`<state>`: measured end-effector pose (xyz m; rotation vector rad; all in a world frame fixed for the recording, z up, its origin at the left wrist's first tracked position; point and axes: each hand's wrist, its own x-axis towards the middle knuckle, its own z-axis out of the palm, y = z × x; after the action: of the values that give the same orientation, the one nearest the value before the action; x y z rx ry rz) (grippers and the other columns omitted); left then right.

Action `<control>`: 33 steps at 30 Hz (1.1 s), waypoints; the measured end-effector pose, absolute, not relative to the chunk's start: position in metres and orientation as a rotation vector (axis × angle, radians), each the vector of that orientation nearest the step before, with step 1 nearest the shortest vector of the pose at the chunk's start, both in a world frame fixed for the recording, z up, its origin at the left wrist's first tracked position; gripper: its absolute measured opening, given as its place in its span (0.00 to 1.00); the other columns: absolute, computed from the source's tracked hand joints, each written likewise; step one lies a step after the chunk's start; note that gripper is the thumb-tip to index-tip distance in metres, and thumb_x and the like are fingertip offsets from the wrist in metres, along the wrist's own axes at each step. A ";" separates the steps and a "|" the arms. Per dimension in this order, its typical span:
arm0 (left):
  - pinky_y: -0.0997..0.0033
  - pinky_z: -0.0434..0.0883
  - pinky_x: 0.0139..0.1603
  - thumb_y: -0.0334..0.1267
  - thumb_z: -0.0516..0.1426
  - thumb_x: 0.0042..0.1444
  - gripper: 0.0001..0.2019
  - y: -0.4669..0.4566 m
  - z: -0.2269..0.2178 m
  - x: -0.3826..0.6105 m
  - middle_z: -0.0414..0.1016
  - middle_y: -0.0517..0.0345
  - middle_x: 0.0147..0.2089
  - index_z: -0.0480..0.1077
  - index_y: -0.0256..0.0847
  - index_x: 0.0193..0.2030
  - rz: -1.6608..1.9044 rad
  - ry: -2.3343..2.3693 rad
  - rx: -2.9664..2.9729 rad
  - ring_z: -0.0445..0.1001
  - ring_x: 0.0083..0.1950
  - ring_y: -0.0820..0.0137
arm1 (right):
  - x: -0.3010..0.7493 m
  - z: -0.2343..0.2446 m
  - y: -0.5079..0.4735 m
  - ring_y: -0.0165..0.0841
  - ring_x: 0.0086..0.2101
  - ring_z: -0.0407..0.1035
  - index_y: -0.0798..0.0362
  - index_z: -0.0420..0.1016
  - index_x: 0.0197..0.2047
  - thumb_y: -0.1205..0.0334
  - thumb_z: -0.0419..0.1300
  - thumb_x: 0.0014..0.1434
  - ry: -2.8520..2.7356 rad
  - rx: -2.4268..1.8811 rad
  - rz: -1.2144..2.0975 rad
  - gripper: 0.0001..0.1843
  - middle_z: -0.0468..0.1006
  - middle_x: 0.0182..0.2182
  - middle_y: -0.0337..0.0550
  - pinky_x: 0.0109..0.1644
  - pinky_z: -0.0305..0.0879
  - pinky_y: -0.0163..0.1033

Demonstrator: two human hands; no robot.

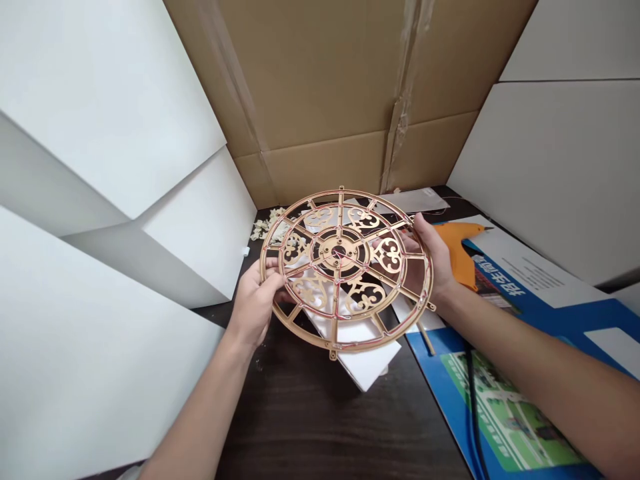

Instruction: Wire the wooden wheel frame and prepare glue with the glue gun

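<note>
A brown cardboard panel (320,87) stood at 12 o'clock, and white foam boards (100,113) walled off 9 o'clock, with another white board (555,180) at 2 o'clock. A dark wood bench (320,427) ran below them, carrying a blue printed carton sheet (550,327) at 4 o'clock. A fretwork wooden wheel (327,252), its ribs traced with red lines, was held up at the centre, clear of the bench. The left hand (255,300) gripped its rim at 8 o'clock, and the right hand (425,257) gripped it at 3 o'clock, fingers behind the fretwork. An orange hot glue gun (457,250) lay just beyond the right hand, its black cable (473,400) trailing toward 5 o'clock. A white offcut (365,360) lay beneath the wheel, and pale wood shavings (267,223) sat at 10 o'clock.
</note>
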<state>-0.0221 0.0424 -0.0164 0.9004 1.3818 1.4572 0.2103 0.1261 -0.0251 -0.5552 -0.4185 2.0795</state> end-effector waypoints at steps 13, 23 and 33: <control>0.76 0.70 0.19 0.43 0.66 0.45 0.19 0.045 -0.024 -0.020 0.76 0.56 0.32 0.66 0.35 0.40 1.531 1.339 0.939 0.71 0.25 0.72 | 0.215 -0.030 0.127 0.49 0.49 0.76 0.49 0.74 0.55 0.39 0.45 0.67 -0.532 -0.589 2.069 0.28 0.82 0.43 0.53 0.57 0.68 0.62; 0.76 0.71 0.20 0.43 0.69 0.41 0.25 0.042 -0.018 -0.021 0.74 0.59 0.29 0.66 0.34 0.42 1.481 1.441 0.959 0.69 0.25 0.73 | 0.218 -0.040 0.130 0.51 0.50 0.75 0.47 0.74 0.48 0.39 0.65 0.54 -0.713 -0.402 2.075 0.25 0.82 0.43 0.48 0.57 0.69 0.63; 0.79 0.67 0.20 0.41 0.70 0.40 0.25 0.040 -0.011 -0.025 0.72 0.62 0.28 0.65 0.35 0.41 1.446 1.412 0.893 0.66 0.24 0.77 | 0.216 -0.023 0.121 0.53 0.48 0.76 0.47 0.75 0.48 0.32 0.66 0.50 -0.807 -0.457 1.963 0.32 0.82 0.41 0.48 0.55 0.71 0.62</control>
<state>-0.0255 0.0402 -0.0113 0.8926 1.4121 1.4457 0.2164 0.1207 -0.0231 -0.4575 -0.8071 1.9634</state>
